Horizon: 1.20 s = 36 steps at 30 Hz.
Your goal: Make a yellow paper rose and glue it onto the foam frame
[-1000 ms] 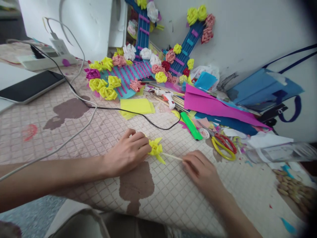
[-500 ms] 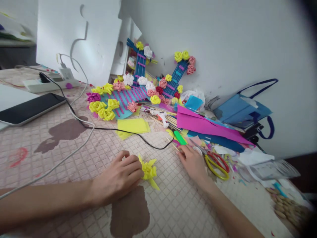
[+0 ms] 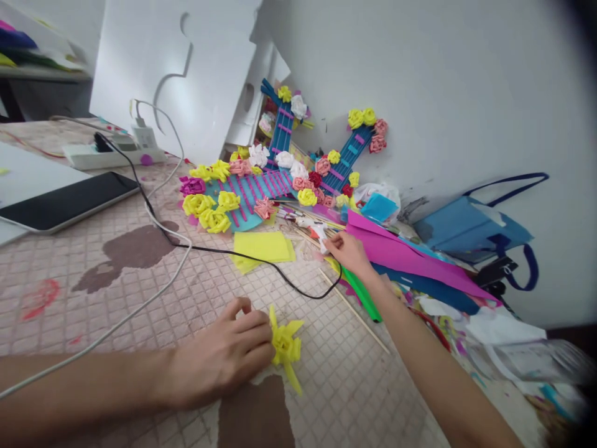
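My left hand (image 3: 228,351) rests on the table with fingers curled, pinching the edge of a yellow paper flower (image 3: 285,347) whose pointed petals spread outward. My right hand (image 3: 349,252) reaches forward, its fingertips closed at the handle of a white glue gun (image 3: 319,233). The gun lies among thin sticks, and a black cord (image 3: 275,264) trails from it. A wooden skewer (image 3: 357,313) lies on the table below my right wrist, beside a long green object (image 3: 366,298) partly under the forearm.
Yellow paper sheets (image 3: 262,246), blue flower-covered guitar shapes (image 3: 254,190) and magenta sheets (image 3: 405,255) lie toward the wall. At left are a phone-like black tablet (image 3: 69,202), a white cable (image 3: 153,295) and a power strip (image 3: 112,158). A blue bag (image 3: 471,227) stands at right.
My right hand has left the skewer and green object and moved forward to the glue gun. The skewer now lies in full view. My left hand stays at the flower; the view has shifted.
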Available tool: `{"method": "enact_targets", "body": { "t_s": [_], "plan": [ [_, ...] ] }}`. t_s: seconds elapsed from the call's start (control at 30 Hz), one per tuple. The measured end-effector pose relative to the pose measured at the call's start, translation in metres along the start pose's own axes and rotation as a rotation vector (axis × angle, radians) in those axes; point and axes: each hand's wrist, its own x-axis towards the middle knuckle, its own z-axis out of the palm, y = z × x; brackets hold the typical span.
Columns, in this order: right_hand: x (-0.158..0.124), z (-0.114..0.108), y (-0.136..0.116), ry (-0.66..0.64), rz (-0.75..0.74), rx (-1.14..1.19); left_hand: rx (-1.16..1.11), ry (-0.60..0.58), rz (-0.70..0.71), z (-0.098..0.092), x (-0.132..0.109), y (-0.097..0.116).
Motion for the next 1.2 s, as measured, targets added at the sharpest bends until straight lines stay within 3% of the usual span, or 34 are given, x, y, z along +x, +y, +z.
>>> {"method": "enact_targets", "body": {
  "t_s": [0.1, 0.2, 0.37, 0.47, 0.53, 0.67, 0.83, 0.93, 1.2],
  "plan": [
    [0.026, 0.011, -0.005, -0.065, 0.024, 0.019, -0.004, 0.017, -0.018, 0.001, -0.001, 0.001],
    [0.032, 0.012, -0.012, -0.047, 0.056, 0.055, -0.014, 0.014, -0.026, 0.000, -0.001, 0.000],
    [0.012, -0.008, -0.028, 0.125, 0.095, 0.195, -0.024, 0.011, -0.025, -0.002, -0.001, -0.001],
    [-0.009, -0.026, -0.037, 0.144, 0.097, 0.364, -0.010, 0.012, -0.034, -0.003, -0.001, -0.001],
    [-0.026, -0.038, -0.040, 0.041, 0.098, 0.623, 0.007, 0.003, -0.033, -0.003, -0.001, -0.001],
    [-0.065, -0.053, -0.038, -0.335, 0.182, 1.028, 0.041, -0.004, -0.028, -0.003, -0.002, -0.002],
    [-0.115, -0.062, -0.036, -0.489, 0.146, 1.211, 0.063, -0.007, -0.037, -0.001, -0.002, -0.004],
    [-0.137, -0.066, -0.030, -0.476, 0.049, 1.178, 0.060, -0.011, -0.042, -0.001, -0.001, -0.004],
    [-0.160, -0.077, -0.027, -0.412, -0.157, 0.602, 0.058, -0.009, -0.066, -0.002, 0.000, -0.002]
  ]
}}
